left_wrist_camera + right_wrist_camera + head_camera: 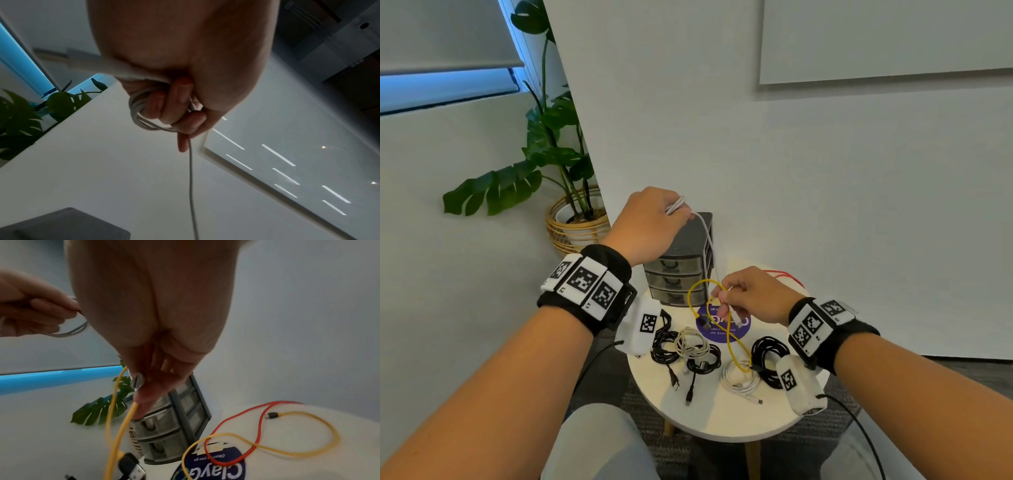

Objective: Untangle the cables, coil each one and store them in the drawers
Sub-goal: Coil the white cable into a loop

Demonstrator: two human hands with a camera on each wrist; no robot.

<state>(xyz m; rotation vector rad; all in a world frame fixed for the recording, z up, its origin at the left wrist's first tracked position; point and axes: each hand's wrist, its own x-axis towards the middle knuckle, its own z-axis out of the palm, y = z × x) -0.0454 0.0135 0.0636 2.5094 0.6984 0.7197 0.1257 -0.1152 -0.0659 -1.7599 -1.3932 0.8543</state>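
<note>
My left hand (654, 222) is raised above the grey drawer unit (678, 270) and grips a small coil of white cable (139, 116) in its curled fingers (174, 100). One white strand (709, 240) runs down from it to my right hand (724, 301), which pinches the cable near its white plug (736, 318) just above the table. A yellow cable (726, 329) loops around that strand at the right fingers and trails onto the table; it also shows in the right wrist view (123, 426). The unit's three drawers are closed.
On the round white table (722, 425) lie coiled black cables (664, 342) (770, 359), a beige coil (690, 341), a white coil (739, 378) and a loose red cable (236, 418). A potted plant (571, 212) stands left of the wall corner.
</note>
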